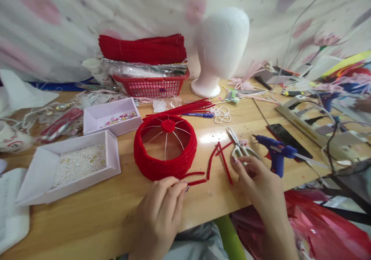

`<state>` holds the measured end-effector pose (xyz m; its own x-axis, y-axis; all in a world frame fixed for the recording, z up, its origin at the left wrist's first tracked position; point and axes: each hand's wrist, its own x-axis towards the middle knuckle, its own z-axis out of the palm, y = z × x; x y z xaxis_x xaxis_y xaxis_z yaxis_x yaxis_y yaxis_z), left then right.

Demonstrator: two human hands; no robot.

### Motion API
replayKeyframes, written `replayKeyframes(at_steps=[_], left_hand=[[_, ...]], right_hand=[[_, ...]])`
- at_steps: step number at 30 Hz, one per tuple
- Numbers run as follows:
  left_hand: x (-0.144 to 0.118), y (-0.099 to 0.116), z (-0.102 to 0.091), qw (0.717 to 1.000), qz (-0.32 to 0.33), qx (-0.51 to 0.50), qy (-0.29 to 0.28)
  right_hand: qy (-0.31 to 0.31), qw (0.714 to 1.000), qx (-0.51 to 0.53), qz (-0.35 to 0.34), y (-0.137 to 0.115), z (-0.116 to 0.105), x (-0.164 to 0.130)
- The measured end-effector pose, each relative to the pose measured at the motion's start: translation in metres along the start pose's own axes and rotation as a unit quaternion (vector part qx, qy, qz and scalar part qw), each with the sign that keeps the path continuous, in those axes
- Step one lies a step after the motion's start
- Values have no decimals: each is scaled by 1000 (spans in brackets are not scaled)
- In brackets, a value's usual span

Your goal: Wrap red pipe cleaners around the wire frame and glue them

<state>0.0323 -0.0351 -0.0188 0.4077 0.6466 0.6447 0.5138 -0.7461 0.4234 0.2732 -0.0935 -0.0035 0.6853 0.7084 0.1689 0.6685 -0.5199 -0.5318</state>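
A round wire frame wrapped in red chenille stems [165, 148] stands on the wooden table [87, 213]. My left hand [159, 213] pinches a short red stem piece [197, 182] at the frame's near edge. My right hand [256, 182] rests on the table with spread fingers, its fingertips at the handles of small scissors [239, 144]. Two or three cut red stem pieces [220, 159] lie between my hands. A blue glue gun [275, 153] sits just right of the scissors.
Two white trays [43, 175] [95, 121] with beads stand at left. A red basket [150, 86] carries a bundle of red stems [142, 49]. A white foam head [222, 47] stands behind. A black phone [285, 138], cables and pink craft pieces crowd the right side.
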Motion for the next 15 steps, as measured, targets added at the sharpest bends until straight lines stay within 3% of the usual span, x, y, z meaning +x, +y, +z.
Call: replayKeyframes(at_steps=[4, 10, 12, 15], left_hand=[[1, 15, 19, 998, -6, -12, -62], [0, 23, 19, 993, -4, -102, -55], [1, 28, 18, 980, -72, -179, -49], [7, 40, 20, 924, -223, -307, -48]], right_hand=[[-112, 993, -43, -12, 4, 7, 6], [-132, 989, -12, -64, 3, 2, 5], [-125, 986, 17, -111, -2, -9, -2], [-110, 961, 80, -243, -21, -26, -19]])
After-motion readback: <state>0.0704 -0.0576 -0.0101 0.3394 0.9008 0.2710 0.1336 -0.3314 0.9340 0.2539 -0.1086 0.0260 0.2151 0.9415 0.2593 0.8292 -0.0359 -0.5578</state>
